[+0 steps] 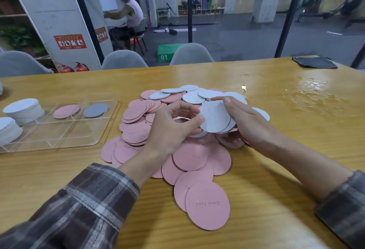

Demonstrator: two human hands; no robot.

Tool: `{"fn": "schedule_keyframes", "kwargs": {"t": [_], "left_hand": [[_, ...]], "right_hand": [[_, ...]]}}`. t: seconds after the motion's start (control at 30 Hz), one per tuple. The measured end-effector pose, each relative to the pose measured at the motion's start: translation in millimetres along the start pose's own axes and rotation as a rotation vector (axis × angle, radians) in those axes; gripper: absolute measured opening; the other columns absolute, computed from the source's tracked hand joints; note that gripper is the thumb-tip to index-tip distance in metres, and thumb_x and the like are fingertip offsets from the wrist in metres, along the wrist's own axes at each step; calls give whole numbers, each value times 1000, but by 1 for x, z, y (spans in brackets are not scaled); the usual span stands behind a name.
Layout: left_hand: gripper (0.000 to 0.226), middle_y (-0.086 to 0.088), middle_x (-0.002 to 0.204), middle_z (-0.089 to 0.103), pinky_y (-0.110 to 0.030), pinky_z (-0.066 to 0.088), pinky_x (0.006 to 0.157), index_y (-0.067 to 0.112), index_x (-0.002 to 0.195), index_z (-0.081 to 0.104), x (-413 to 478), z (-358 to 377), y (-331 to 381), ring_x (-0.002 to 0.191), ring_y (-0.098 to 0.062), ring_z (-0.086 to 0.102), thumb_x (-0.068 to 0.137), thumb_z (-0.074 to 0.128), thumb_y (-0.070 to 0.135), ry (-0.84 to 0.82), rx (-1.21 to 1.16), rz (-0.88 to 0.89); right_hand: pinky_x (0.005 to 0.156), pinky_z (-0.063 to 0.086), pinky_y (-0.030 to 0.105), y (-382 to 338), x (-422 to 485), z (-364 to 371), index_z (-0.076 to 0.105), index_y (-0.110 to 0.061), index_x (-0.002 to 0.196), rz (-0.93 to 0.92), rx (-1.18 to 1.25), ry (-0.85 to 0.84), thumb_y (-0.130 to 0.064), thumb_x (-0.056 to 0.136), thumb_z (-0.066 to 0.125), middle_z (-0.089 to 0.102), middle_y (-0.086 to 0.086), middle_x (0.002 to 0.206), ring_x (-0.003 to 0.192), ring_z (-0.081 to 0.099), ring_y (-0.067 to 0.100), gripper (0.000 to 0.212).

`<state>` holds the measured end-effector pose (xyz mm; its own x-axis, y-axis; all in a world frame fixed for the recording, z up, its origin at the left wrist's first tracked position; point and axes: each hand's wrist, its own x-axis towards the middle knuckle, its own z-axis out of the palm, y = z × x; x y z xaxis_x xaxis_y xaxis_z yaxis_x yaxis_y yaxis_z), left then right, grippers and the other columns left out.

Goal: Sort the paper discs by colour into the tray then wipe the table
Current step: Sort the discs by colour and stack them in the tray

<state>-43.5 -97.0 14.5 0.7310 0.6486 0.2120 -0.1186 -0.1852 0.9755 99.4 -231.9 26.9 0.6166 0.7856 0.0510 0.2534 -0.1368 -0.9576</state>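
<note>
tray [59, 146]: one pink disc [66, 111], one grey disc [95, 110], adjacent cells | left hand [171, 128] pinches, right hand [245, 120] grips white discs [214, 119] | cloth [315, 62] at far edge

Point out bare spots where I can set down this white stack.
Bare table lies beyond the tray and pile, and right of the pile. The tray's near-right compartments are empty. Crowded: the pile itself; far right holds a wet patch.

Head-worn camera looks forward and down, close over the table [276, 140]
</note>
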Motion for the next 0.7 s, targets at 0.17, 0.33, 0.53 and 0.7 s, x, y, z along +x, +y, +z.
{"fn": "schedule_keyframes", "kwargs": {"t": [0.17, 0.33, 0.53, 0.7], "left_hand": [[17, -15, 93, 74, -29, 63, 72, 8, 100, 74, -2, 3, 2, 70, -19, 74, 86, 83, 8, -1, 84, 56], [21, -9, 82, 73, -31, 63, 68, 12, 100, 75, -1, 2, 3, 66, -18, 73, 84, 87, 15, 25, 131, 57], [17, 14, 93, 64, -23, 43, 76, 32, 98, 73, 14, -22, -14, 83, -3, 55, 86, 79, 43, 100, 762, 225], [26, 10, 93, 58, -29, 40, 77, 34, 101, 75, 16, -25, -17, 88, 0, 50, 83, 80, 51, 45, 847, 167]], "right_hand": [[46, 34, 25, -6, -7, 2, 63, -35, 123, 19, 47, -104, -55, 105, 40, 57, 4, 69, 52, 48, 18, 35], [40, 38, 16, -6, -6, 1, 60, -31, 128, 26, 57, -96, -36, 108, 48, 59, -3, 69, 44, 52, 5, 24], [62, 49, 38, 4, 4, -9, 61, -47, 121, 16, -82, 10, -47, 104, 49, 67, 4, 111, 79, 60, 24, 21], [57, 43, 33, 6, 6, -11, 60, -43, 125, 30, -61, 56, -44, 106, 48, 61, 1, 108, 74, 53, 25, 23]]}}
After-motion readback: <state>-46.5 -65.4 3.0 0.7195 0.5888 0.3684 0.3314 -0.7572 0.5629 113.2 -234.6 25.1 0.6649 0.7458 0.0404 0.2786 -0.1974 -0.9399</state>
